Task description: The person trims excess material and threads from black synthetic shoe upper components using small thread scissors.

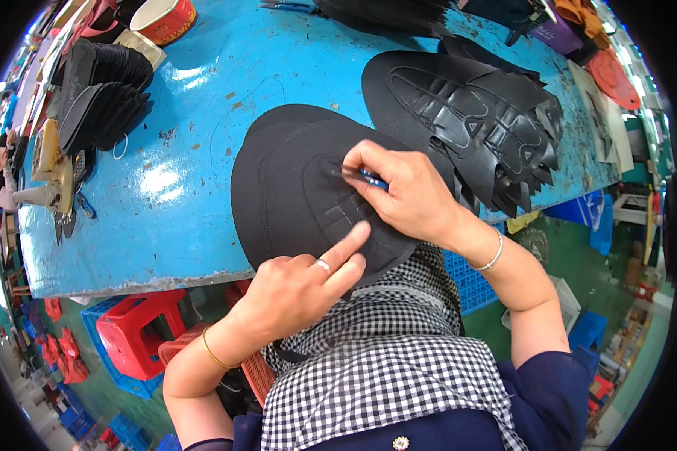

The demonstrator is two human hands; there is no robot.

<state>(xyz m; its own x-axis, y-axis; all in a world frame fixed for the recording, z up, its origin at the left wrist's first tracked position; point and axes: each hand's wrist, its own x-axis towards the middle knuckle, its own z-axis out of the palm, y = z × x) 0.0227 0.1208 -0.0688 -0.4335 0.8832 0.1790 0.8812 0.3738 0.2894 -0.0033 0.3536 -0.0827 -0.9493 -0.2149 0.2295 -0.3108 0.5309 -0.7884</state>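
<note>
Two or more flat black pieces with rounded edges, like shoe upper panels [278,192], overlap at the table's near edge and hang partly over my lap. Stitched curves and short bars mark the top panel. My right hand [406,184] is closed round a slim tool [370,178] with a blue part and a metallic end; its exact kind is hidden by the fingers. It rests over the panel's upper middle. Below it, my left hand [308,286] lies on the panel with the index finger stretched out by the stitched bars, holding nothing.
A stack of glossy black moulded upper pieces [481,120] lies to the right on the blue table [165,248]. More black pieces [105,113] and a red round container [164,21] stand at the left. Red stools [139,334] and a blue crate [470,278] are below the table.
</note>
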